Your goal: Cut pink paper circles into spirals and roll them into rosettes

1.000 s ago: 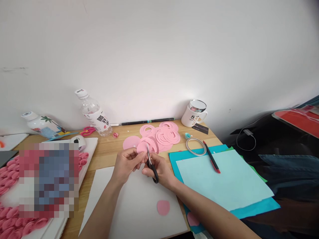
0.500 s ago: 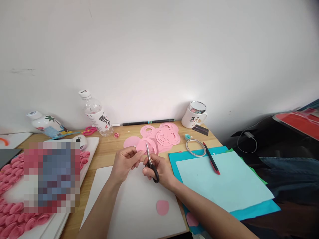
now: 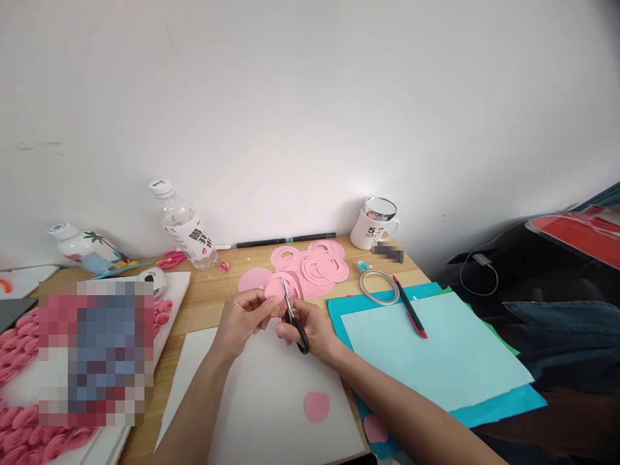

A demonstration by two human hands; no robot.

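Note:
Pinched in my left hand is a pink paper piece, held above the top edge of a white board. My right hand grips black-handled scissors, whose blades point up and lie against the pink piece. Behind my hands is a pile of pink paper circles and rings, with a plain pink circle at its left. One small pink disc rests on the white board at the lower right.
A water bottle and a second bottle stand at the back left, near a board with pink paper roses. At right are a mug, a tape roll, a pen and blue sheets.
The view has shifted slightly. The pink piece has turned a little between my fingers, and the scissor blades look closer together. Both hands have stayed in nearly the same place.

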